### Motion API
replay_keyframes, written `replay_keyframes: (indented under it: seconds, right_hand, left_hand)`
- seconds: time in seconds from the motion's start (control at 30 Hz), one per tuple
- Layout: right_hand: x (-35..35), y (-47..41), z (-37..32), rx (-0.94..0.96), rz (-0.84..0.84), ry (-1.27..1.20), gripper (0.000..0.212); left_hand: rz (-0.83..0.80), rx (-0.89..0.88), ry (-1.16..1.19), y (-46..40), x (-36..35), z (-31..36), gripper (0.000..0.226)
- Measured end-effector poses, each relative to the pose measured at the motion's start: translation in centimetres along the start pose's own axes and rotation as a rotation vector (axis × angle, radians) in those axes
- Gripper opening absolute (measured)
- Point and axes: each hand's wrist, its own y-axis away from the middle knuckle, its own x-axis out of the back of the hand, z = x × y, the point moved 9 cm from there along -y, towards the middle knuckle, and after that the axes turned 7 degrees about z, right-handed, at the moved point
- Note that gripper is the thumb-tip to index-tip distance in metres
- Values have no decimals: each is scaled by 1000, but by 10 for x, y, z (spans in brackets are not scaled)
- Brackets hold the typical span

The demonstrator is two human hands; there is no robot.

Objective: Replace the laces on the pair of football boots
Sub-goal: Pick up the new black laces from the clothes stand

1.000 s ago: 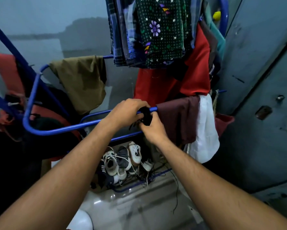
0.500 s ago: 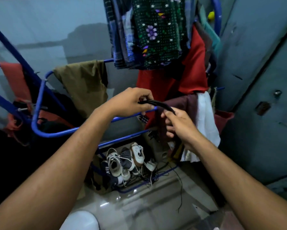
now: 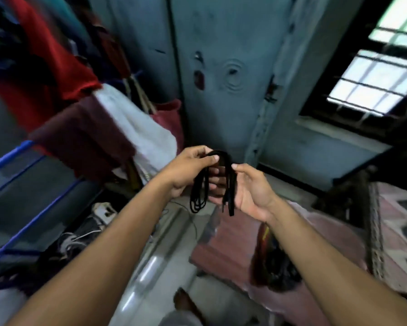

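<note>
While blur smears the clothes rack (image 3: 14, 158) and shoes (image 3: 103, 210) at left, the left hand (image 3: 188, 170) pinches black laces (image 3: 211, 182); the right hand (image 3: 247, 189) cups their hanging ends above the tiled floor (image 3: 150, 267).

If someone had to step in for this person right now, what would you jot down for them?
Left hand: grip pinches the top of the folded bundle of black laces, which hangs in loops.
Right hand: thumb and fingers hold the other side of the bundle, loose ends dangling.
Shoes lie on the floor under the blue drying rack, lower left; too blurred to tell whether they are the boots.
Done: laces in hand, clear of the rack.
Left: find the boots, pull the old laces, thread these in.
</note>
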Motion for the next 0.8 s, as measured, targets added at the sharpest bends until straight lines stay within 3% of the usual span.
replay_keyframes:
  seconds: [0.2,0.47,0.57,0.67,0.8]
  right_hand:
    - [132,82,15,73,208,-190,58]
    - [280,181,63,130,516,-319,29]
    - [328,205,84,111,697,-299,23]
    - [368,220,105,29,834,-210,20]
    - [421,236,125,-47,1003,-49,23]
  left_hand:
    - [-208,177,-100,-6,-166,-49,7]
    - [-425,368,-329,6,-346,-123,36]
    - [-424,425,-329,5,-386,-161,43]
    - [-376,471,-284,3,-406,-193,36]
    - [-338,361,-419,-20,-406,-235,25]
